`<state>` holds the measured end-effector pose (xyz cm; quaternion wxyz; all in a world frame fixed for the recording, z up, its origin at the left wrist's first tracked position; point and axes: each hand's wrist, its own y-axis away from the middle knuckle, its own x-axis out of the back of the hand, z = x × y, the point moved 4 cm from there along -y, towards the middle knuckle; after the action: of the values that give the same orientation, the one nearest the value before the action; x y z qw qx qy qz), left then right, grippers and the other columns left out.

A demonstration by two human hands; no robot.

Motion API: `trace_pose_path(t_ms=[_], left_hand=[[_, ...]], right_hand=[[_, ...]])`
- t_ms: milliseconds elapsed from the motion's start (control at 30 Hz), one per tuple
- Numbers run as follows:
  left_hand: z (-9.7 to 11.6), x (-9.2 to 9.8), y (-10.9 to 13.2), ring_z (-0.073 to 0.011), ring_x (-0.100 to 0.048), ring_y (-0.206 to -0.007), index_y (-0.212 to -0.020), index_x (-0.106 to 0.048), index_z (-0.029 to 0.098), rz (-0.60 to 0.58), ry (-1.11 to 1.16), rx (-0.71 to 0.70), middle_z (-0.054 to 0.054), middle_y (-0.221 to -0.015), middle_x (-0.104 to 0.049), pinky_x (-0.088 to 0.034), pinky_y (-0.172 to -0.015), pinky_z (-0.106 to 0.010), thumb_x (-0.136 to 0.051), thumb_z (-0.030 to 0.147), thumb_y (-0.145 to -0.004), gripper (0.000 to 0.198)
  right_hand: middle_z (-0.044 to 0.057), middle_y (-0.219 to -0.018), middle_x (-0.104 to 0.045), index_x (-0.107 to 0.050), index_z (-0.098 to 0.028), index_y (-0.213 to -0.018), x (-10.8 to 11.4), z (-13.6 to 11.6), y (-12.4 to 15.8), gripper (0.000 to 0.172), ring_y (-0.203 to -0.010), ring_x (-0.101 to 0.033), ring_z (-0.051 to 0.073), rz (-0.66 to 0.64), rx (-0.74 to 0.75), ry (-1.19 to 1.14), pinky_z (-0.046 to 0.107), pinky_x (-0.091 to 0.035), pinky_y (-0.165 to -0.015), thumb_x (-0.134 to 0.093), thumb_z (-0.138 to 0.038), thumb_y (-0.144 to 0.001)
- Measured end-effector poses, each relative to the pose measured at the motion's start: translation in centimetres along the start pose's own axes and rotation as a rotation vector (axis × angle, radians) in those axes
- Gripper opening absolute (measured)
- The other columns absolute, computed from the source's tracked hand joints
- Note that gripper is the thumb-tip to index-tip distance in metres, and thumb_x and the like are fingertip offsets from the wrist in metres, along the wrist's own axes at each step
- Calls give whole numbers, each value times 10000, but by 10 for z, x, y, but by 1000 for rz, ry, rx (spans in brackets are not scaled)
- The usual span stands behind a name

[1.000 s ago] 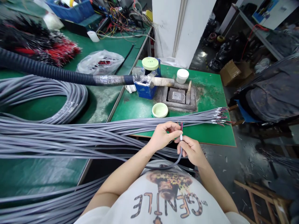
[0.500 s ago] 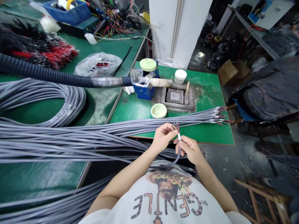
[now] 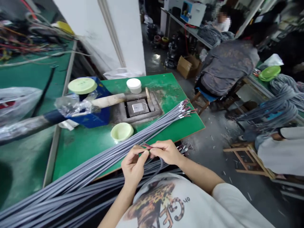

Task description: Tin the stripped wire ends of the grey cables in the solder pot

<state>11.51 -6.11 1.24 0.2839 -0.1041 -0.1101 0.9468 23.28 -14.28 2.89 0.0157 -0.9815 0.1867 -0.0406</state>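
My left hand [image 3: 134,164] pinches the thin coloured wires [image 3: 147,146] at the stripped end of a grey cable [image 3: 161,164]. Close beside it, fingertips almost touching, my right hand [image 3: 167,152] is closed on the same cable end; its fingers hide the white sleeve. From there the grey cable bends down toward my shirt. Just beyond my hands a bundle of grey cables [image 3: 118,144] lies across the green table [image 3: 190,126], with bare coloured wire ends [image 3: 186,109] at its right tip. More grey cables hang below the table edge.
Behind the bundle stand a pale green bowl [image 3: 122,132], a solder pot [image 3: 137,107], a white lidded tub [image 3: 134,85] and a blue box [image 3: 99,115] with a hose nozzle. One person sits on a stool [image 3: 209,95] at right; a wooden stool [image 3: 249,158] is nearer.
My view has swung right. My hands have turned the cable end from upright to sideways, pointing left, and my right hand has moved up level with my left.
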Motion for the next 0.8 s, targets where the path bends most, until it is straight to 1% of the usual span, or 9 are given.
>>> trace_pose_path(t_ms=[100, 200, 267, 400, 600, 633, 667, 767, 800], left_hand=[[-4, 1, 0, -151, -584, -695, -715, -652, 176, 41, 27, 44, -16, -694, -629, -491, -632, -267, -663, 232, -771, 81], [-7, 3, 0, -130, -550, -638, -682, -632, 173, 59, 38, 59, 1, -648, -596, -465, -594, -244, -665, 229, -768, 108], [-8, 5, -1, -122, -539, -626, -670, -624, 174, 48, 27, 57, 9, -634, -584, -455, -595, -238, -675, 223, -760, 115], [-10, 5, 0, -132, -539, -626, -665, -628, 175, -36, 6, 76, 5, -627, -585, -459, -604, -257, -679, 245, -760, 128], [-4, 12, -3, -149, -546, -618, -664, -658, 183, 4, 69, 39, -1, -609, -594, -470, -623, -304, -667, 251, -758, 116], [-2, 17, -5, -151, -553, -616, -640, -644, 180, 43, 93, 43, 0, -593, -594, -473, -622, -306, -659, 258, -760, 144], [-1, 24, -8, -149, -556, -610, -618, -624, 177, 114, 130, 46, 5, -577, -591, -476, -617, -300, -647, 264, -765, 172], [1, 45, -13, -117, -556, -587, -631, -610, 173, 363, 254, 68, 22, -601, -617, -481, -603, -260, -642, 255, -767, 163], [1, 47, -13, -110, -567, -596, -677, -639, 171, 370, 255, 103, 17, -652, -646, -489, -613, -253, -663, 249, -756, 114]], right_hand=[[34, -749, -656, -736, -166, -840, 1, 0, 0, 268, -685, -584, 135, 103, 104, 51, 259, -469, -652, -628, -411, -817], [26, -730, -638, -734, -172, -839, 2, -1, 0, 219, -656, -564, 128, 153, 120, 72, 254, -454, -624, -631, -363, -812], [6, -686, -611, -720, -171, -782, 3, -3, -1, 179, -619, -533, 114, 164, 103, 79, 237, -428, -585, -645, -333, -791], [-27, -632, -567, -663, -168, -687, 3, -9, -3, 161, -577, -485, 90, 155, 79, 93, 216, -396, -568, -655, -305, -772], [-31, -612, -529, -622, -176, -654, 2, -20, -5, 175, -561, -463, 91, 131, 183, 138, 228, -365, -564, -656, -288, -784], [-33, -607, -521, -618, -176, -648, 4, -21, -5, 180, -557, -455, 91, 144, 188, 127, 230, -360, -561, -660, -288, -782], [-35, -600, -508, -612, -177, -640, 8, -22, -6, 187, -555, -446, 91, 170, 184, 111, 232, -354, -559, -662, -289, -781], [-38, -577, -466, -592, -177, -611, 22, -23, -7, 234, -553, -413, 94, 264, 135, 75, 243, -335, -553, -662, -313, -788], [-36, -576, -462, -591, -177, -607, 24, -23, -8, 247, -554, -408, 96, 274, 118, 75, 246, -331, -553, -660, -324, -793]])
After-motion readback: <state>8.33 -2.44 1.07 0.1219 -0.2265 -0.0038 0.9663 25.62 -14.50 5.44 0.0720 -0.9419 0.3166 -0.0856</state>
